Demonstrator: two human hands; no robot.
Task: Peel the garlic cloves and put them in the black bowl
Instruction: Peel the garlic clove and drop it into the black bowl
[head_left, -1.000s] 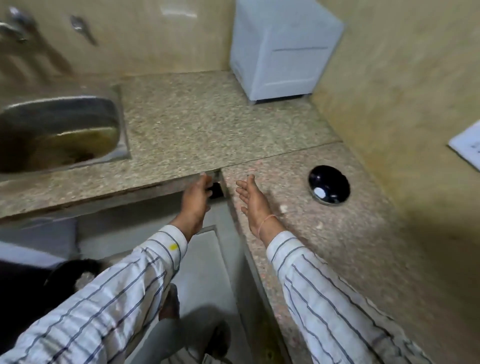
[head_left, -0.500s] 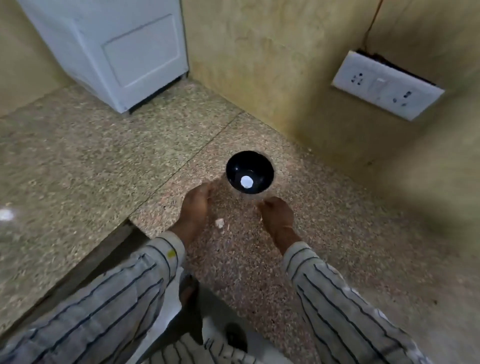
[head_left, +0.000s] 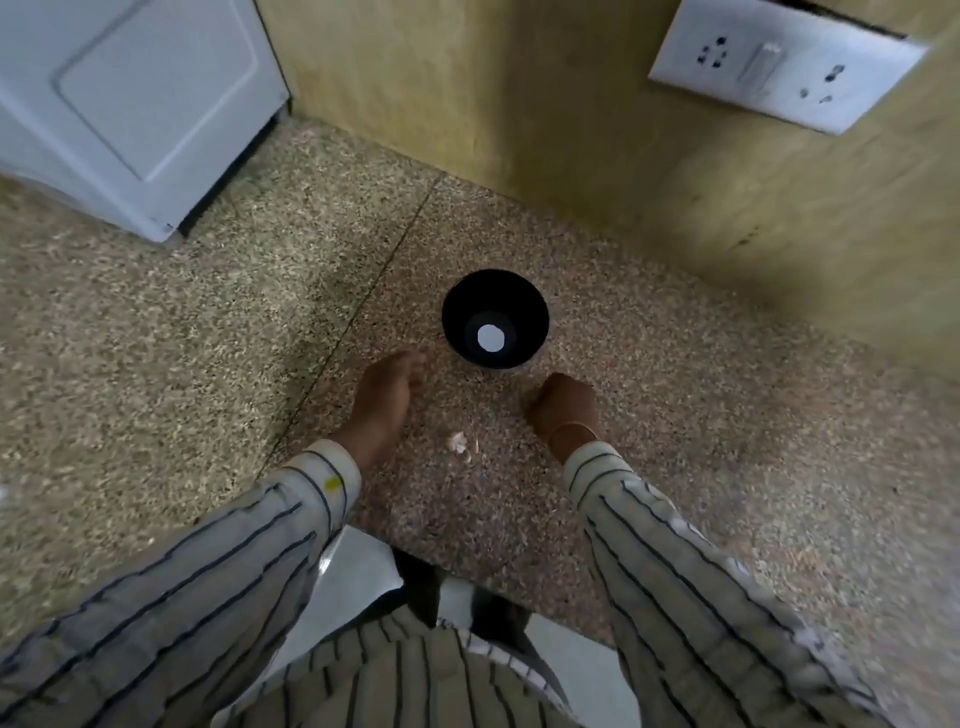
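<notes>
The black bowl (head_left: 495, 312) stands on the speckled counter with a round white glint at its bottom. A small pale garlic clove (head_left: 457, 441) lies on the counter in front of it, between my hands, with a few bits of skin beside it. My left hand (head_left: 387, 397) is just left of the bowl, fingers stretched forward and holding nothing. My right hand (head_left: 563, 408) is at the bowl's near right, back up and fingers curled under. Whether they hold anything is hidden.
A white appliance (head_left: 130, 104) stands at the back left of the granite counter (head_left: 675, 415). The yellow wall behind carries a white socket plate (head_left: 779, 67). The counter's front edge (head_left: 467, 566) runs just before my body.
My view swung from the sink corner to the bowl. Both hands moved from the counter's edge up to the bowl, and the right hand's fingers curled under.
</notes>
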